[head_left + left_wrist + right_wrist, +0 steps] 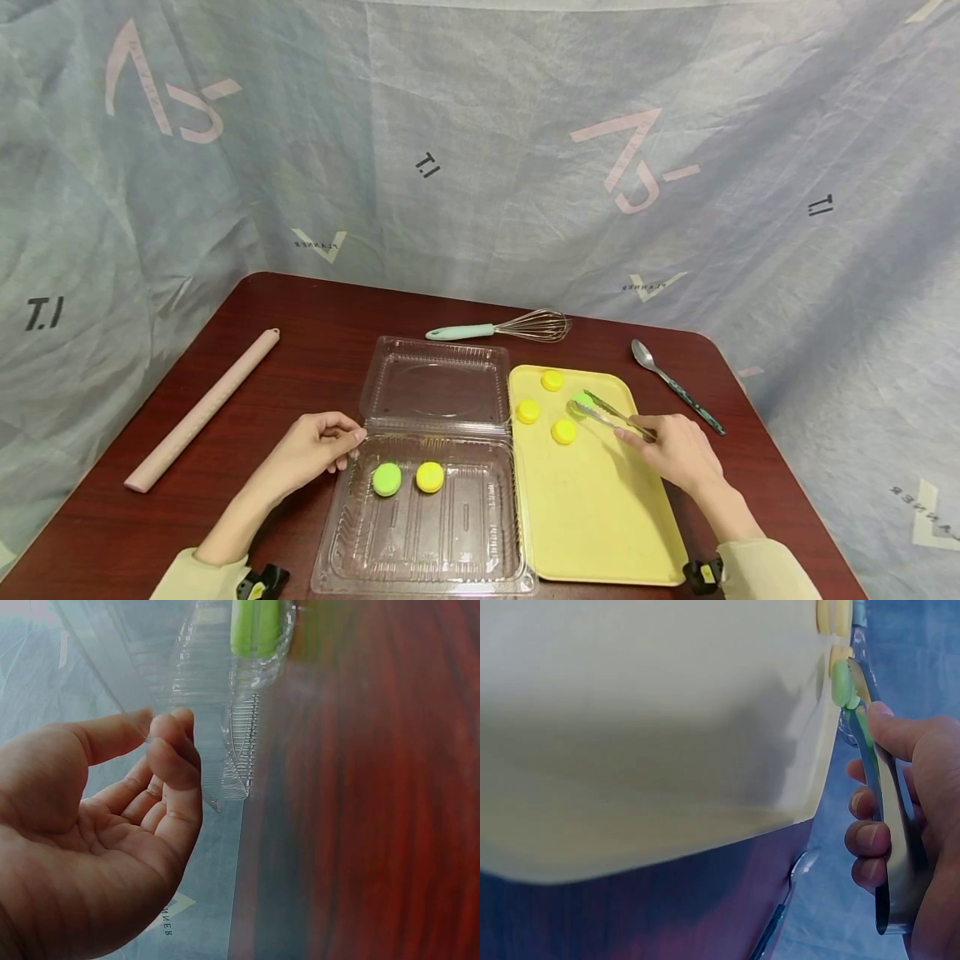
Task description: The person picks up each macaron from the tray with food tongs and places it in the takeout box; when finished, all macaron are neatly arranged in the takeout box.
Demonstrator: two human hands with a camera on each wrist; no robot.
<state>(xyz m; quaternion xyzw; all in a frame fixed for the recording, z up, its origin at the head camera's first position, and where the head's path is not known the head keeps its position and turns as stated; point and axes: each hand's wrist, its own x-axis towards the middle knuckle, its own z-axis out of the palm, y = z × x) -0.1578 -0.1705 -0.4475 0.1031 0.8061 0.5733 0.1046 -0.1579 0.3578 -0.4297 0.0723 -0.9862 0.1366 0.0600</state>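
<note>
My right hand (678,450) grips metal tongs (891,847), whose tips are around a green macaron (580,405) on the yellow tray (600,517). Three yellow macarons (563,431) lie near it at the tray's far end. Left of the tray, a clear plastic clamshell box (427,567) lies open, with its lid (435,387) folded back. In its base sit a green macaron (387,479) and a yellow macaron (430,477), side by side. My left hand (318,450) pinches the box's left edge near the hinge between thumb and index finger, as the left wrist view shows.
A whisk (498,327) with a pale blue handle lies behind the box and tray. To the right of the tray is a spoon (677,386) with a dark patterned handle. A pale pink rolling pin (202,410) lies at the left. Hanging cloth (480,167) surrounds the table.
</note>
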